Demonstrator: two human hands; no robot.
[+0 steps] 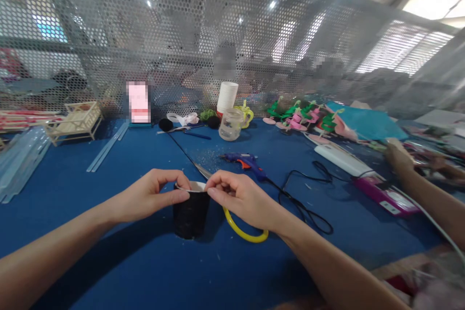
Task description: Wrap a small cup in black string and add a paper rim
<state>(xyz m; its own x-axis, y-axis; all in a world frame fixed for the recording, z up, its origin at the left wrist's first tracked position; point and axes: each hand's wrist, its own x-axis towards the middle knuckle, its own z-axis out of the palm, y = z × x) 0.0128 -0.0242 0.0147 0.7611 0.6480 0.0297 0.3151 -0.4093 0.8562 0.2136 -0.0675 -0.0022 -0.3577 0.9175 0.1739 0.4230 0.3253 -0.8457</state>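
Note:
A black-sided paper cup (191,215) with a pale inside stands upright on the blue table between my hands. My left hand (160,189) pinches its rim on the left, fingertips inside and thumb outside. On the right side of the rim, my right hand (241,196) is closed too, thumb and fingertips at the edge. Partly hidden under that hand lies a pair of scissors with a yellow handle (249,236), blades pointing away. Just beyond is a blue glue gun (247,161) with an orange trigger.
Glue sticks (105,147) and a small wooden frame (78,121) lie left. A clear jar (231,125) and stacked paper cups (227,97) stand at the back. Black cord loops towards a purple-ended power strip (387,196). Another person's hand (397,157) is far right.

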